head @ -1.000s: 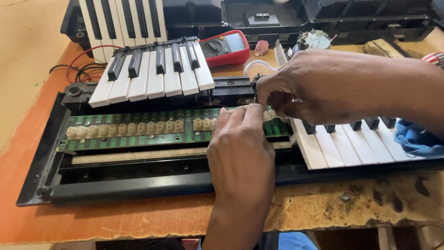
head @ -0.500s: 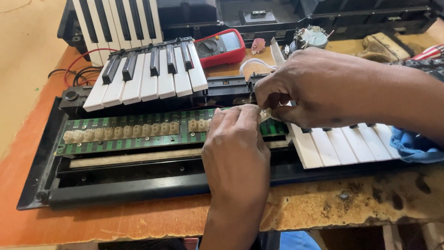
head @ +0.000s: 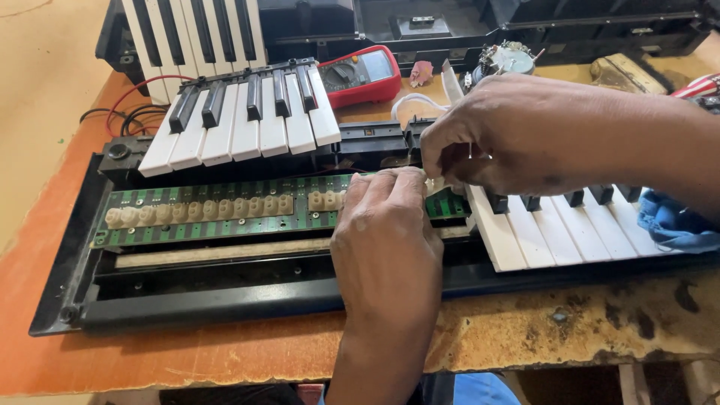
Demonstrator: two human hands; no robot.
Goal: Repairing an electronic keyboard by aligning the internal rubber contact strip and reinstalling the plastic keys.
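Note:
An opened keyboard chassis [head: 225,296] lies on the table, baring a long green circuit board [head: 195,225] with pale rubber contact strips [head: 199,210]. My left hand [head: 386,255] reaches up from the bottom edge. Its fingertips are curled down on the pale rubber strip at the board's right end. My right hand [head: 525,135] comes in from the right and pinches the same pale strip [head: 433,182] between thumb and fingers, right against my left fingertips. The strip there is mostly hidden by both hands.
A loose block of white and black keys [head: 247,120] rests on the chassis's far edge; more keys [head: 570,225] sit mounted at the right. Behind are a red multimeter [head: 360,75] with red and black leads, another key block [head: 195,37], a black casing [head: 525,22], and a blue cloth [head: 675,225].
Both hands stay together at the board's right end, with only small finger movements on the pale strip. The view has shifted slightly.

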